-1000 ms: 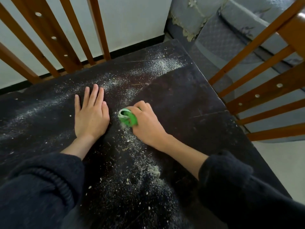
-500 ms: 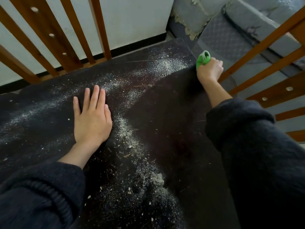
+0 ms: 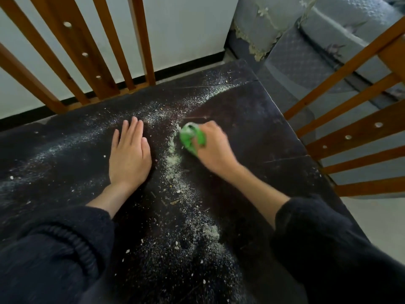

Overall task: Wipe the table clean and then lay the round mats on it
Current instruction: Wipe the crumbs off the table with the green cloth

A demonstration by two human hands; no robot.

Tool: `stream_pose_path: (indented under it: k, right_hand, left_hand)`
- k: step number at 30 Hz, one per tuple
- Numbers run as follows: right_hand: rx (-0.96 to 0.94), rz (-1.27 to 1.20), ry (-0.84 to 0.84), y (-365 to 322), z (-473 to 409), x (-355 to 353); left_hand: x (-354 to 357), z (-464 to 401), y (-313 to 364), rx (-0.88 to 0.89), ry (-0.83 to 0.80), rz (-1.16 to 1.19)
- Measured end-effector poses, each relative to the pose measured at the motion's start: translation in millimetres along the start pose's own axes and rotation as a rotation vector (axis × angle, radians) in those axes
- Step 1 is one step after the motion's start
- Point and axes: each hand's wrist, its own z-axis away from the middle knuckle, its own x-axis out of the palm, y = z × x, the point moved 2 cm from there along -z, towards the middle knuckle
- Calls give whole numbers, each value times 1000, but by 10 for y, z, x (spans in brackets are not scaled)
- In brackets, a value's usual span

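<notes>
Right hand [image 3: 215, 150] is gripping a green cloth [image 3: 192, 138], fingers curled round it, pressing it on the dark bench [image 3: 252, 110]. Left hand [image 3: 129, 154] is lying flat on the bench just left of the cloth, fingers straight and released. A pale line of crumbs [image 3: 175, 159] is running between both hands.

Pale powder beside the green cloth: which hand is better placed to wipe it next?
The right hand. It already grips the green cloth, which sits at the edge of the powder ridge. The left hand lies flat on the table, holding nothing.
</notes>
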Motion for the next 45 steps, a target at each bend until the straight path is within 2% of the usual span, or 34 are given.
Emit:
stream_pose_path:
  k: [2,4,8,12,14,17,22,25,27,29,31,34,36,39,42,45]
  right_hand:
    - [103,44,211,186,-227,-287]
    - [239,129,325,467,-499,-557]
    - [594,315,389,1027,-841,-823]
    - [728,348,385,1190,-1180,-819]
    - [700,374,321,1163,-1347,-800]
    - [546,350,237,957,-1392,-628]
    - [72,159,-37,287,-783,-81]
    - [-96,74,-233,12,-256,89]
    - [-61,8,-185,22,-211,-19]
    - [73,0,33,192,-475,-236]
    - [239,103,199,497,-812,-500]
    - [490,248,318,977,-1163,-761]
    - [589,308,351,1169,-1322,-795]
    - [602,357,355,1259,-1570,-737]
    - [549,351,273,1175,-1770,-663]
    - [405,349,197,930,-1726,-479]
  left_hand:
    - [-26,-66,-61,50,-40,-49]
    - [-47,-133,-117,82,-50,-136]
    - [-30,-140,-126,97,-25,-202]
    - [-25,-137,-141,98,-19,-182]
    - [-18,-152,-134,107,-13,-191]
    - [-20,-160,-131,114,-8,-193]
    - [-40,-157,-133,116,-17,-191]
    - [-40,-154,-139,117,-25,-150]
    - [-43,-152,-138,112,-25,-135]
    - [-46,-149,-140,106,-20,-150]
    - [-35,-158,-128,109,-15,-169]
    - [-36,-143,-114,102,-10,-168]
    - [-31,-147,-107,96,-12,-152]
    - [-34,-152,-93,99,-7,-160]
    - [-32,-151,-100,99,-9,-174]
    - [-30,-150,-118,103,-10,-174]
